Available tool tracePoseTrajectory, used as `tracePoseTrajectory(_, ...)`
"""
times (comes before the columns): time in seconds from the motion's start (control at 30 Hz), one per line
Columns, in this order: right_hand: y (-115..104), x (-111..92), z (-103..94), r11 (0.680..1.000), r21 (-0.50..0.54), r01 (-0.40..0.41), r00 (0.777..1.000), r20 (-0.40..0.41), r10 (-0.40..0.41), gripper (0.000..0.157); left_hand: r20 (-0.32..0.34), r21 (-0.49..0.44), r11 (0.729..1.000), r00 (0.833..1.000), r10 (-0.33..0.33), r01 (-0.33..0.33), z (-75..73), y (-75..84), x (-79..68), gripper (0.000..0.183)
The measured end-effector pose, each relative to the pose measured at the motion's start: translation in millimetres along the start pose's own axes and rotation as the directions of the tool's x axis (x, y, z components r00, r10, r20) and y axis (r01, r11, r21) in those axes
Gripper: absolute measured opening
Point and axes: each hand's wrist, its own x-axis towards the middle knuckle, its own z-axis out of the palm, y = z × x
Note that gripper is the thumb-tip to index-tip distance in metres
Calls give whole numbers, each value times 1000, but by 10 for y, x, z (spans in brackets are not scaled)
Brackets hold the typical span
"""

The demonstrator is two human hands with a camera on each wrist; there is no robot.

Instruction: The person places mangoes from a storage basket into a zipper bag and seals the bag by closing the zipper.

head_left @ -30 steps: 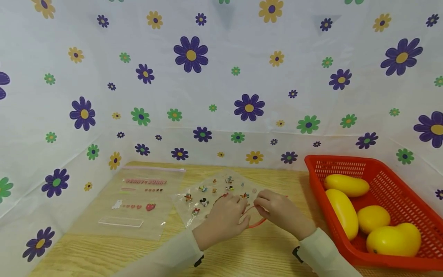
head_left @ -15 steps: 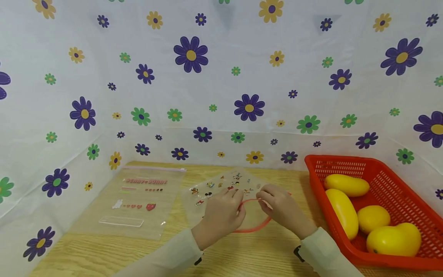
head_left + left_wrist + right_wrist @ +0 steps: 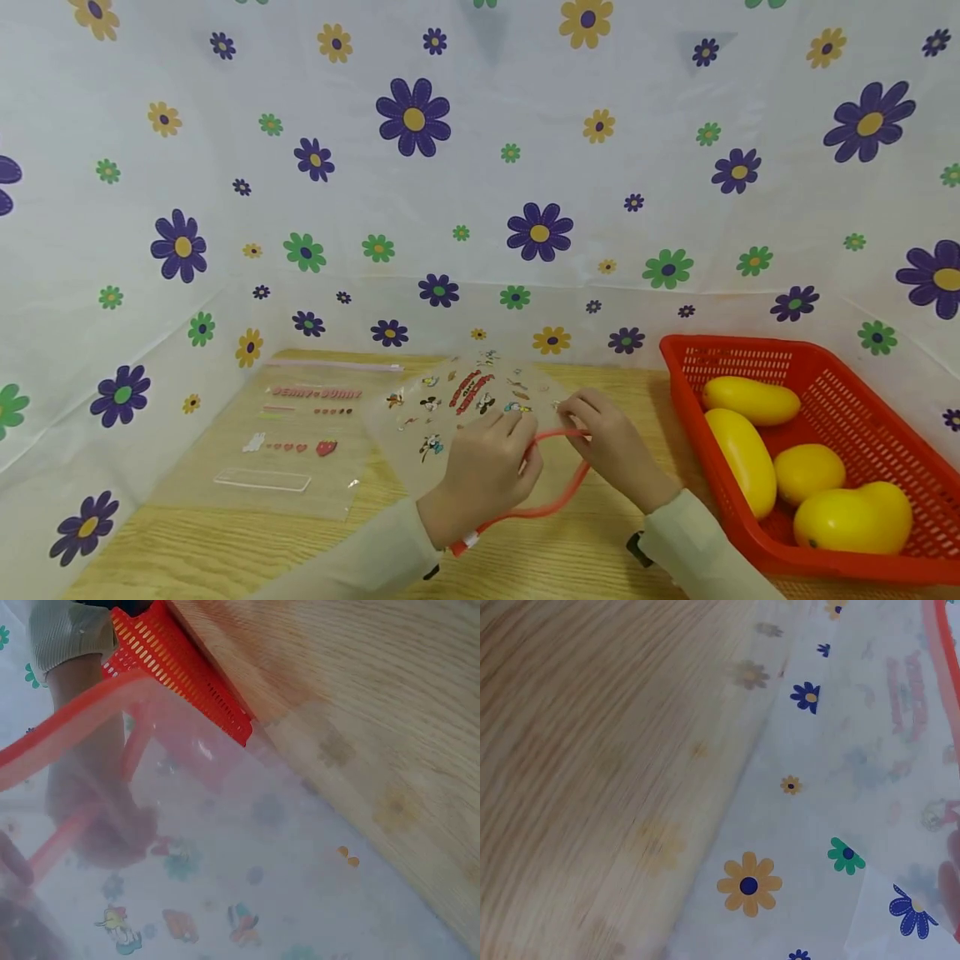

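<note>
A clear zip bag (image 3: 431,421) with cartoon prints and a red zip edge is between both hands. My left hand (image 3: 486,462) grips one side of the red edge with curled fingers. Across from it, my right hand (image 3: 621,450) pinches the same edge. The mouth gapes, its near red edge (image 3: 547,507) bowing toward me; a white slider (image 3: 471,540) sits at its end under my left wrist. Through the film in the left wrist view, the right hand (image 3: 112,825) looks blurred. In the right wrist view, a red strip (image 3: 945,667) and fingers (image 3: 951,877) show at the edge.
Flat at the left lies another clear zip bag (image 3: 198,467) with pink lettering and a pale zip. To the right stands a red basket (image 3: 678,375) holding several yellow fruit-like pieces (image 3: 851,521). A flowered white cloth (image 3: 480,183) rises behind the wooden table (image 3: 390,567).
The bag's mouth has opened wider between the hands. Its near red edge has come closer to me, the white slider has come into view, and more of the printed film shows.
</note>
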Motion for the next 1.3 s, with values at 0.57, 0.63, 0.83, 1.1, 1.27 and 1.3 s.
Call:
tracePoseTrajectory(0.57, -22, 37, 72, 977, 138, -165, 979, -101, 179, 22, 82, 76, 997, 997, 1, -8, -35, -38, 22, 17)
tracePoseTrajectory(0.63, -23, 35, 73, 979, 121, -166, 982, -69, 175, 22, 61, 88, 996, 998, -11, 6, -52, -66, 49, 18)
tracePoseTrajectory(0.83, -22, 27, 49, 981, 82, -178, 984, -15, 180, 25, 40, 87, 994, 996, -76, 72, -90, -133, 135, 24)
tracePoseTrajectory(1.1, -104, -31, -103, 999, 6, 48, 998, -37, -47, 31, 109, 108, 988, 987, -122, 110, -57, -160, 126, 24)
tracePoseTrajectory(1.27, -223, -88, -166, 961, 51, 271, 963, -18, -270, 25, 120, 108, 986, 983, -137, 124, -66, -179, 131, 26)
tracePoseTrajectory(1.3, -248, -100, -165, 950, 67, 305, 952, 8, -306, 24, 121, 104, 986, 983, -139, 127, -69, -184, 134, 26)
